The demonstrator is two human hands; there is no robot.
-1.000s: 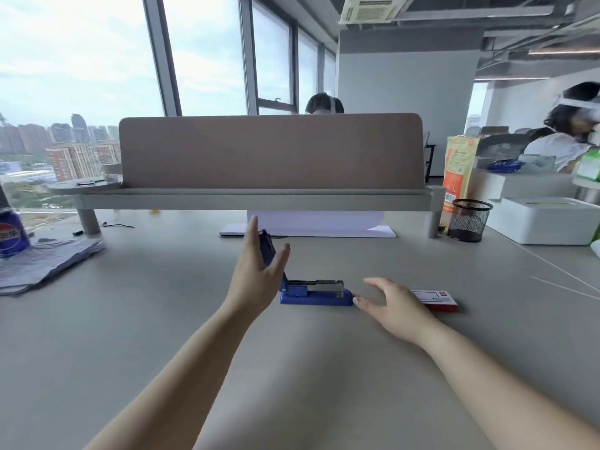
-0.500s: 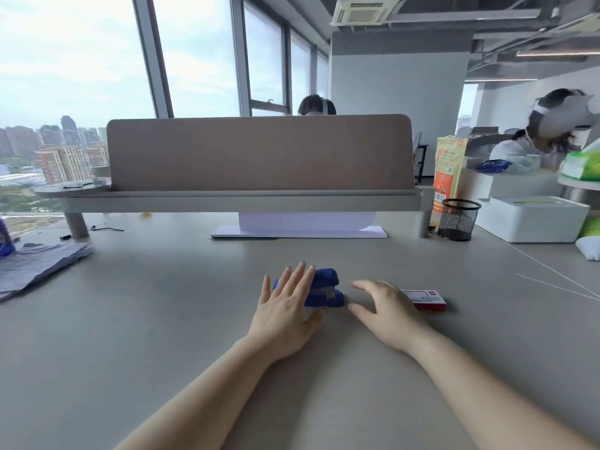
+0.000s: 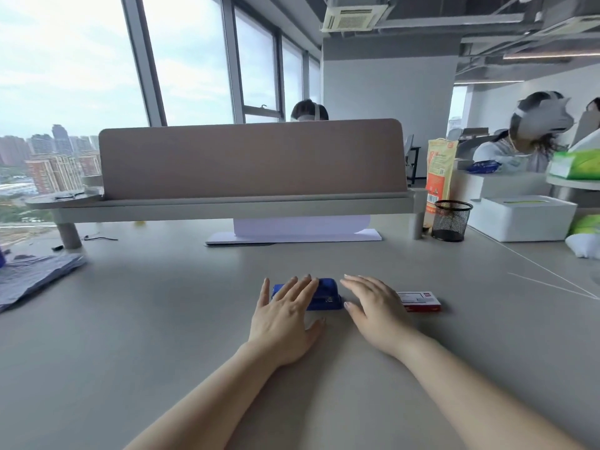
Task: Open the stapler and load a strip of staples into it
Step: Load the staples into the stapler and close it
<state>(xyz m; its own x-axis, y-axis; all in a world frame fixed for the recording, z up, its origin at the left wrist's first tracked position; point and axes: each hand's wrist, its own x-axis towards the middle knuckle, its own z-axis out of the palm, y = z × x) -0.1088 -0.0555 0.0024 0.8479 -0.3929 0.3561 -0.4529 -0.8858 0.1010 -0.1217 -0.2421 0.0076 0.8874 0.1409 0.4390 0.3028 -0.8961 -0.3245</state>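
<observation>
A small blue stapler (image 3: 326, 295) lies closed on the grey desk (image 3: 162, 319) in front of me. My left hand (image 3: 285, 316) is spread flat over its left half, fingers apart and resting on its top. Just right of the stapler, my right hand (image 3: 373, 306) lies flat on the desk with fingers apart, holding nothing. A red and white staple box (image 3: 420, 300) sits on the desk right behind my right hand, partly hidden by it.
A desk divider (image 3: 253, 160) on a raised shelf spans the back, with a white stand (image 3: 292, 237) under it. A black mesh cup (image 3: 452, 220), an orange bag (image 3: 440, 170) and a white box (image 3: 522, 217) stand at the right. Folded cloth (image 3: 35, 271) lies far left. People sit beyond.
A second ago the stapler stood open with my left hand holding its lid up. The lid has come down, and my left hand now lies flat on the closed stapler.
</observation>
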